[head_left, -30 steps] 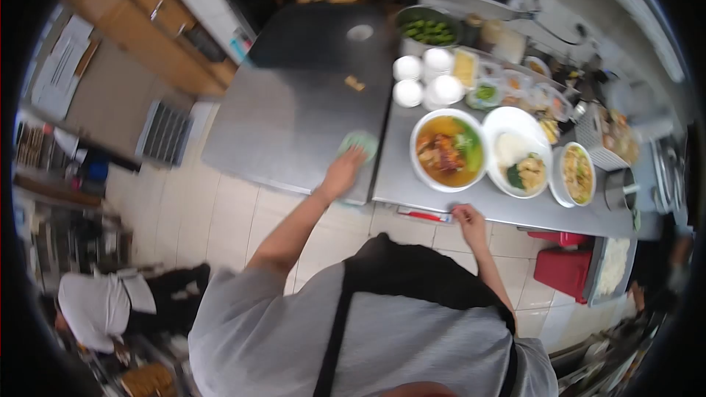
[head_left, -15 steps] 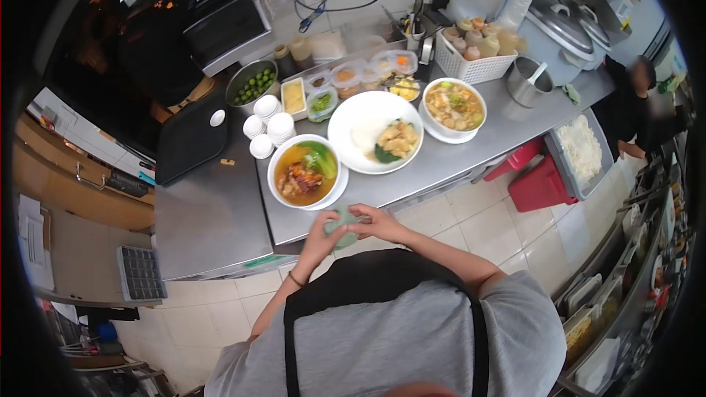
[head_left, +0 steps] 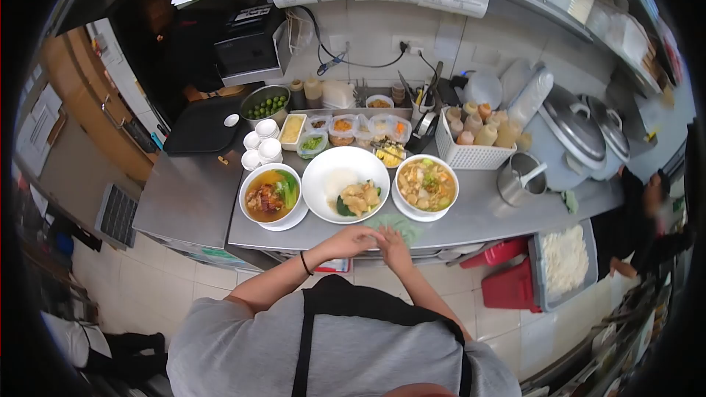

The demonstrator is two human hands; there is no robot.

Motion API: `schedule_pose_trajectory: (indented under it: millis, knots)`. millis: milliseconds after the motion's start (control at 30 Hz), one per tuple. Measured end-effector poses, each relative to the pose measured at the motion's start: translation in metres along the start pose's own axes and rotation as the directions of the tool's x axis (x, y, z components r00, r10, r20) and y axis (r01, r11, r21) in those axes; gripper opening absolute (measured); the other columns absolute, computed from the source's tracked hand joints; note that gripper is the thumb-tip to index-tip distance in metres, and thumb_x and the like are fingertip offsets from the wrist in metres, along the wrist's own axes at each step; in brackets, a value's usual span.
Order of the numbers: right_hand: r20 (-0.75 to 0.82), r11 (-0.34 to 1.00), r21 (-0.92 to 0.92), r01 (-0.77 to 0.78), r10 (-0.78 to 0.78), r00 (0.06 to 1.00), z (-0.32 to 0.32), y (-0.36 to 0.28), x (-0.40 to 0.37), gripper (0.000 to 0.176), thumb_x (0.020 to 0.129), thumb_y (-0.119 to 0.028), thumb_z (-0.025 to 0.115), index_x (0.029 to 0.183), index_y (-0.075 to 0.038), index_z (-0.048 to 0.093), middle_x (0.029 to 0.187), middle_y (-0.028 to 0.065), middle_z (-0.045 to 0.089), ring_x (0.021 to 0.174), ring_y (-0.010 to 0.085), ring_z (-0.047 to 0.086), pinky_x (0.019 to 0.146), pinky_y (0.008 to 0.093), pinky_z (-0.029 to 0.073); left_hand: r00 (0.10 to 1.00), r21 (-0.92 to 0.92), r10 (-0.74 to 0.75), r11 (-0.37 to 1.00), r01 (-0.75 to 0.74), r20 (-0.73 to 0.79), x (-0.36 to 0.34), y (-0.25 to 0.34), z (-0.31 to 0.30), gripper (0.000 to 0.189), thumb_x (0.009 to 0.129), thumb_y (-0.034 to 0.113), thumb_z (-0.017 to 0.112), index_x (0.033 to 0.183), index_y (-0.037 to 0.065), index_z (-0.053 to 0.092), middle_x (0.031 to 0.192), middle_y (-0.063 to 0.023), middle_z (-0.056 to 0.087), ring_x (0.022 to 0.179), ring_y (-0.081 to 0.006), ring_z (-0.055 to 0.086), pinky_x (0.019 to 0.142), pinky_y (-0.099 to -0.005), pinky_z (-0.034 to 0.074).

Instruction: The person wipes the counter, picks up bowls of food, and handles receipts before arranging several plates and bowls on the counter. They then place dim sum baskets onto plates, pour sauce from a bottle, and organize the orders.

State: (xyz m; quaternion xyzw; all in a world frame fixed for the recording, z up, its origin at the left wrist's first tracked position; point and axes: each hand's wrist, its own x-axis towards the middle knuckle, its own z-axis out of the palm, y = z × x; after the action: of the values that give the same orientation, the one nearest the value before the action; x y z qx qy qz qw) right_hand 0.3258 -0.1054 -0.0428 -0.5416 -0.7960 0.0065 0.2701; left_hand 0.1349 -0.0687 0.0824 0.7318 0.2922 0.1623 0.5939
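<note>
A pale green cloth (head_left: 401,228) lies spread near the counter's front edge, partly behind my fingers. My right hand (head_left: 396,248) reaches onto it with fingers stretched out. Beside it my left hand (head_left: 353,241) points right, its fingers extended and their tips close to the right hand. Just beyond the hands stands a wide white bowl (head_left: 315,195) with rice and pale chunks over greens. To its left is a soup bowl (head_left: 247,204) with meat and leafy greens, on a saucer. A noodle soup bowl (head_left: 454,192) sits on a saucer to the right.
Behind the bowls are small white cups (head_left: 271,151), condiment tubs (head_left: 342,126) and a basket of squeeze bottles (head_left: 478,156). A metal pot (head_left: 521,180) stands right. Below are a red bin (head_left: 507,285) and a grey tub (head_left: 540,279); a person (head_left: 629,213) is nearby.
The green cloth has gone from between both hands to lying spread on the counter. My hands have moved right relative to the bowls, and the view has tilted up, showing the shelf.
</note>
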Motion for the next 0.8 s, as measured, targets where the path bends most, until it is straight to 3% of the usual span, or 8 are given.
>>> schedule_pose_trajectory:
  millis: [100, 200, 300, 467, 567, 600, 733, 800]
  knots:
    - [-0.022, 0.985, 0.17, -0.02, 0.024, 0.999, -0.02, 0.042, -0.028, 0.031, 0.072, 0.001, 0.051, 0.102, -0.004, 0.057, 0.109, 0.0154, 0.055, 0.106, 0.0329, 0.048, 0.091, 0.0407, 0.037, 0.999, 0.004, 0.002, 1.0, -0.002, 0.035, 0.007, 0.023, 0.013, 0.026, 0.085, 0.017, 0.054, 0.108, 0.005, 0.056, 0.1, -0.004, 0.059, 0.089, -0.0094, 0.052, 0.08, -0.0238, 0.042]
    - [-0.155, 0.995, 0.086, -0.057, 0.07, 0.985, -0.06, 0.128, -0.063, 0.03, 0.072, 0.003, 0.049, 0.099, -0.003, 0.059, 0.107, 0.0146, 0.056, 0.098, 0.0322, 0.052, 0.089, 0.0406, 0.038, 1.0, -0.009, -0.008, 1.0, 0.008, -0.004, 0.005, 0.016, 0.017, 0.026, 0.083, 0.015, 0.053, 0.107, 0.005, 0.057, 0.098, -0.0065, 0.06, 0.083, -0.0111, 0.054, 0.076, -0.025, 0.044]
    - [-0.145, 0.918, -0.073, -0.39, 0.377, 0.915, -0.094, 0.229, -0.103, 0.034, 0.076, -0.005, 0.044, 0.109, 0.001, 0.052, 0.112, 0.0195, 0.051, 0.106, 0.0339, 0.047, 0.093, 0.0386, 0.035, 0.997, 0.01, -0.07, 0.997, 0.071, -0.045, -0.005, 0.011, 0.01, 0.026, 0.084, 0.015, 0.053, 0.107, 0.005, 0.057, 0.093, -0.0052, 0.061, 0.079, -0.0092, 0.053, 0.072, -0.0236, 0.044]
    - [-0.397, 0.49, -0.257, -0.833, 0.732, 0.554, -0.122, 0.323, -0.098, 0.041, 0.077, -0.01, 0.044, 0.116, 0.001, 0.047, 0.117, 0.0229, 0.047, 0.109, 0.0343, 0.044, 0.095, 0.0408, 0.031, 0.968, -0.08, -0.227, 0.973, 0.219, -0.109, -0.015, 0.009, 0.002, 0.026, 0.085, 0.017, 0.055, 0.108, 0.007, 0.057, 0.092, -0.0009, 0.06, 0.077, -0.0052, 0.049, 0.071, -0.0207, 0.042]
    - [-0.442, 0.27, -0.528, -0.805, 0.722, 0.532, -0.086, 0.319, -0.05, 0.037, 0.071, -0.008, 0.05, 0.107, 0.001, 0.055, 0.114, 0.0199, 0.051, 0.104, 0.0347, 0.048, 0.09, 0.0406, 0.036, 0.969, -0.079, -0.217, 0.975, 0.209, -0.117, -0.02, 0.023, 0.008, 0.026, 0.084, 0.017, 0.055, 0.108, 0.007, 0.057, 0.091, -0.0009, 0.06, 0.078, -0.0055, 0.05, 0.072, -0.0209, 0.042]
    - [-0.319, 0.348, -0.523, -0.778, 0.767, 0.557, -0.072, 0.315, -0.033, 0.043, 0.075, -0.013, 0.046, 0.116, 0.0, 0.048, 0.122, 0.0213, 0.044, 0.115, 0.0348, 0.039, 0.097, 0.0445, 0.029, 0.977, -0.033, -0.171, 0.985, 0.168, -0.129, -0.02, 0.021, 0.011, 0.026, 0.084, 0.017, 0.055, 0.108, 0.007, 0.057, 0.092, -0.0015, 0.06, 0.079, -0.006, 0.05, 0.072, -0.0214, 0.042]
    - [-0.314, 0.837, -0.301, -0.458, 0.366, 0.876, -0.042, 0.268, 0.002, 0.032, 0.07, -0.003, 0.048, 0.1, -0.001, 0.059, 0.111, 0.0189, 0.053, 0.1, 0.0365, 0.049, 0.089, 0.0421, 0.037, 0.988, -0.027, -0.114, 0.993, 0.111, -0.1, -0.017, 0.022, 0.013, 0.027, 0.085, 0.019, 0.055, 0.108, 0.007, 0.057, 0.091, -0.0018, 0.061, 0.082, -0.0067, 0.051, 0.074, -0.0228, 0.042]
    - [-0.274, 0.893, -0.223, -0.391, 0.327, 0.904, -0.047, 0.23, -0.001, 0.031, 0.071, -0.002, 0.047, 0.099, -0.001, 0.059, 0.109, 0.0201, 0.053, 0.099, 0.0369, 0.05, 0.089, 0.0424, 0.038, 0.989, -0.005, -0.102, 0.995, 0.102, -0.106, -0.015, 0.021, 0.007, 0.027, 0.084, 0.02, 0.056, 0.108, 0.007, 0.057, 0.09, -0.0018, 0.061, 0.082, -0.0068, 0.051, 0.074, -0.023, 0.042]
